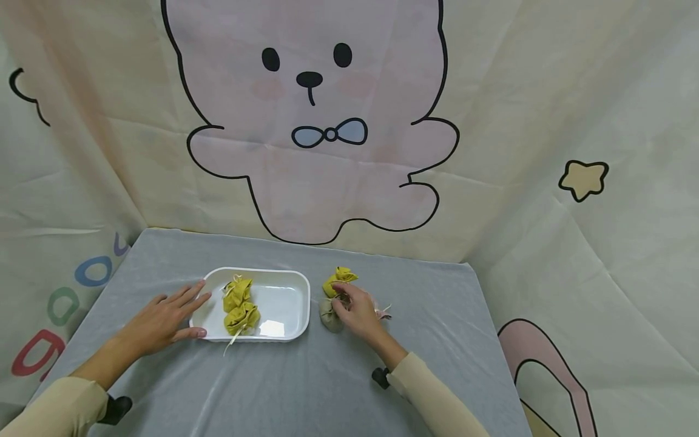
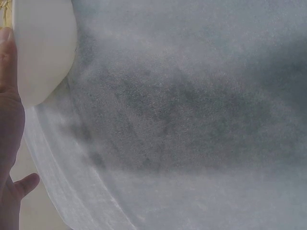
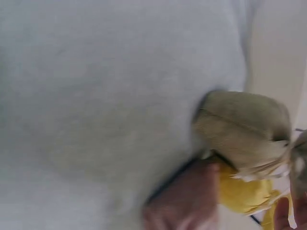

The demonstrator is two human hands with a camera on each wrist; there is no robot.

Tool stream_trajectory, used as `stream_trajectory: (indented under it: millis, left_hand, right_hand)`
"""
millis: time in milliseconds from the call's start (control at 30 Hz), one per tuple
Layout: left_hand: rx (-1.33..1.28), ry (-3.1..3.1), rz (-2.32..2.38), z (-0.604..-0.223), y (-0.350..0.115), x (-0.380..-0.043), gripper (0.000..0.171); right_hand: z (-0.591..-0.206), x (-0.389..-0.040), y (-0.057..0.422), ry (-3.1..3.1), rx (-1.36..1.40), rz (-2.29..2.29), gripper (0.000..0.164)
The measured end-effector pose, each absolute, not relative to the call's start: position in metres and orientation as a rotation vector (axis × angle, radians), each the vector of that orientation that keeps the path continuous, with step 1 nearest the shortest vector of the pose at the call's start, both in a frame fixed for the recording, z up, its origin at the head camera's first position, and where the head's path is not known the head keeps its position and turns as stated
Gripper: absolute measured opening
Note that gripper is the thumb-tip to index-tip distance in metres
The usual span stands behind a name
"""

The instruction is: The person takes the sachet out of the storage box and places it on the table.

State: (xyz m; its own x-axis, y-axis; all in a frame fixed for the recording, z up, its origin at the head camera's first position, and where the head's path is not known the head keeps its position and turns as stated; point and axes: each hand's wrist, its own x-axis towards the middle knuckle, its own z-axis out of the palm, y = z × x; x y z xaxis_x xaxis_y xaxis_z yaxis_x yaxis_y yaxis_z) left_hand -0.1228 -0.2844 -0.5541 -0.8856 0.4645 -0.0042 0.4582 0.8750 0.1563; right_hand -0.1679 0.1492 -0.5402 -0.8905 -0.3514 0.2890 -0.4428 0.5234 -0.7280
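My left hand (image 1: 164,318) rests on the left edge of a white tray (image 1: 283,291), its fingers spread. Two yellow drawstring pouches (image 1: 238,294) lie in the tray's left half, one in front of the other, and a pale string hangs over the front rim. To the tray's right, my right hand (image 1: 360,315) pinches the gathered neck of a grey-green drawstring pouch (image 3: 244,127) between thumb and fingers. A third yellow pouch (image 1: 337,280) sits just behind it. Beside them is a pink pouch (image 1: 382,312), partly hidden by the right hand.
A grey cloth (image 1: 295,388) covers the table. Behind and at both sides hang pale curtains (image 1: 519,152) printed with a bear, a star and other shapes. A dark wrist device (image 1: 380,377) shows at the right sleeve.
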Motion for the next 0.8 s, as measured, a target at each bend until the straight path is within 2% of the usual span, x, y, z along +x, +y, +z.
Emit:
stream_trajectory:
  millis: [367,567,800]
  left_hand:
    - [0.724,2.983,0.226,-0.552,-0.285,-0.123,0.087]
    - [0.724,2.992,0.234,-0.553,-0.285,-0.124,0.086]
    - [0.712,2.973,0.25,-0.552,-0.284,-0.124,0.087]
  right_hand:
    - [-0.515,-0.167,0.102,-2.69,0.903,1.305,0.042]
    - [-0.511,-0.167,0.075,-2.846,1.095,1.335,0.05]
    - [-0.515,-0.167,0.047,-2.909,1.169,1.361,0.052]
